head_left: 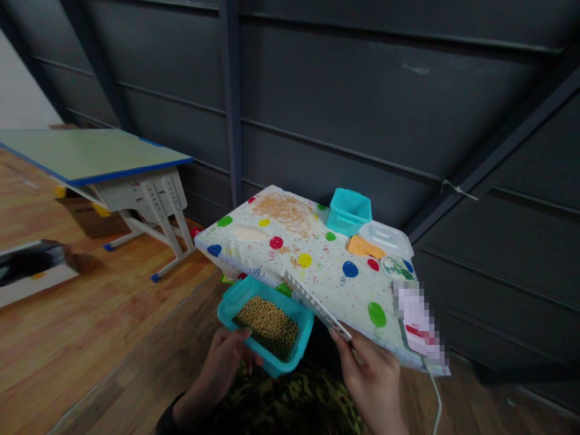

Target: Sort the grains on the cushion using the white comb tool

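My left hand grips the near left side of a teal plastic container, held just below the table's front edge. Dried beans, tan and round like soybeans, lie inside it. In my right hand is one end of a long, thin white strip with slots; its far end rests at or just above the table edge, beside the container. Loose beans are spread at the back left of the balloon-print tablecloth, with a few small clusters nearer the front. A pale patch of fine material lies left of them.
A second teal container stands at the back, beside a clear lid and an orange cloth. A blurred-out phone-like object with a white cable lies on the right. Another table stands left; a dark wall rises behind.
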The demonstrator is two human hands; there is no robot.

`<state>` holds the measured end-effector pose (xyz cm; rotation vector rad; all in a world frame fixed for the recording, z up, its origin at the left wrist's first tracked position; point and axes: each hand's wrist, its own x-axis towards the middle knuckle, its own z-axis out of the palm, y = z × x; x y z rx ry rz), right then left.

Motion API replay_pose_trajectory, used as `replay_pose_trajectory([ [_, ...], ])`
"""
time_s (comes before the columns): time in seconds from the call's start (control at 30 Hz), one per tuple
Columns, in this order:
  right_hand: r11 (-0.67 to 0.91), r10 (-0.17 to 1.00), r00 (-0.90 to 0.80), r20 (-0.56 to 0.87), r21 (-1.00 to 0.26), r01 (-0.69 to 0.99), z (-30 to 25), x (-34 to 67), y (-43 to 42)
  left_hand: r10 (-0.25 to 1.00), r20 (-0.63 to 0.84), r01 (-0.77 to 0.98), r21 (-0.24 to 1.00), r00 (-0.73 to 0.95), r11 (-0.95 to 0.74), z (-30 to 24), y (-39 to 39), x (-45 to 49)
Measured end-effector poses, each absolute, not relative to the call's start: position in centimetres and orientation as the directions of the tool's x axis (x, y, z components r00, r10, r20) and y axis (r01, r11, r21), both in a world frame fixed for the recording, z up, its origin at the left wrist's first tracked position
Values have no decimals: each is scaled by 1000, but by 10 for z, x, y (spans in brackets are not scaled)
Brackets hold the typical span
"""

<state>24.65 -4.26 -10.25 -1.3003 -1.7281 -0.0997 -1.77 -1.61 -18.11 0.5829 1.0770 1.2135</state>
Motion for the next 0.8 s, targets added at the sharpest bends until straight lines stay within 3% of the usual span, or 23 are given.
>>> replay_pose_trajectory([
  [0.17,359,735,107,669,-518,777,-100,253,-28,942,-335,-445,845,-7,297,-185,-16,-19],
  [0.37,269,731,146,666,-479,836,-103,259,5,944,-328,-461,842,-24,281,-182,-16,-17],
  [0.8,477,746,-22,666,-510,716,-98,240,-26,935,-351,-451,844,-52,292,-184,-11,-22],
])
